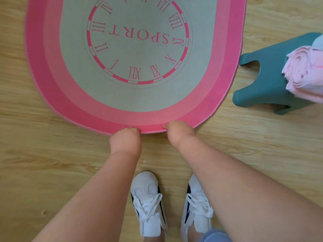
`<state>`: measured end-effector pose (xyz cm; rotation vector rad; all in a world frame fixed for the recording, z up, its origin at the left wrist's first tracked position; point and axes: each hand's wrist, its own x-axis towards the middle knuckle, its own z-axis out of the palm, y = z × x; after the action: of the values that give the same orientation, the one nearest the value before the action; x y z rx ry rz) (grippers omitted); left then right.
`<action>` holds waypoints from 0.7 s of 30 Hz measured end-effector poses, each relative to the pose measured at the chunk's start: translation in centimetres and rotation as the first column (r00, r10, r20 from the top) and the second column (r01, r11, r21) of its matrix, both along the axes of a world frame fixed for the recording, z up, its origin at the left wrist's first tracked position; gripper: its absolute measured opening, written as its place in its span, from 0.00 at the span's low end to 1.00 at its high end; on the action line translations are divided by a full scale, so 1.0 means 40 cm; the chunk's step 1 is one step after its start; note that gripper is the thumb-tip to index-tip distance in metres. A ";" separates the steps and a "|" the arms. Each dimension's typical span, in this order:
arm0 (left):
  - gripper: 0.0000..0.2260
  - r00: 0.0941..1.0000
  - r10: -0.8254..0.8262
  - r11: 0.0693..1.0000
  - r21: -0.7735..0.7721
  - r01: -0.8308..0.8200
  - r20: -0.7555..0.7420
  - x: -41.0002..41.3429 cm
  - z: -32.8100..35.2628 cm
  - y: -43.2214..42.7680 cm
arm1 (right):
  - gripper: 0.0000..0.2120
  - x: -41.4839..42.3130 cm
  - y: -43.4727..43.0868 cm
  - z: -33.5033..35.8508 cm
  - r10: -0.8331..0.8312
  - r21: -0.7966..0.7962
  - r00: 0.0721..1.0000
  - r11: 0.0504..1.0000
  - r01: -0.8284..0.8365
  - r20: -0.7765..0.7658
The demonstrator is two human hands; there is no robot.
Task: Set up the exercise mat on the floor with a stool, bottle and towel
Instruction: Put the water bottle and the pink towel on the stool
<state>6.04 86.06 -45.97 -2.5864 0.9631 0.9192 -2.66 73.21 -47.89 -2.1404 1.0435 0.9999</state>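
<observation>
A round pink-bordered exercise mat with a grey centre, a clock face and the word SPORT lies flat on the wooden floor. My left hand and my right hand both grip its near edge, fingers curled under the rim. To the right of the mat stands a teal plastic stool. A rolled pink towel lies on its seat. Behind the towel a pale blue object shows at the frame edge, mostly cut off.
My two white sneakers stand on the wooden floor just behind my hands. Bare floor surrounds the mat on the left and front. The stool sits close to the mat's right edge.
</observation>
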 end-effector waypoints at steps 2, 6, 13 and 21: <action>0.20 1.000 -0.005 0.999 0.032 0.006 -0.020 -0.011 0.003 0.015 | 0.16 -0.010 0.018 0.003 0.030 0.019 0.999 0.999 -0.030 -0.024; 0.21 0.999 -0.027 0.995 0.092 0.031 -0.048 -0.027 0.010 0.041 | 0.17 -0.027 0.048 0.012 0.059 0.027 0.997 0.998 -0.058 -0.046; 0.20 0.988 -0.033 0.982 0.178 0.059 -0.149 -0.032 0.011 0.044 | 0.21 -0.035 0.053 0.026 0.145 0.083 0.985 0.987 -0.137 -0.089; 0.27 0.942 0.083 0.973 0.229 -0.006 -0.325 -0.039 0.101 0.044 | 0.22 -0.045 0.040 0.129 0.175 0.140 0.978 0.977 -0.158 -0.113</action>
<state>4.48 87.81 -41.92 -2.3138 0.8209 1.4246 -4.47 74.83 -42.74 -2.1064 0.8390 1.2597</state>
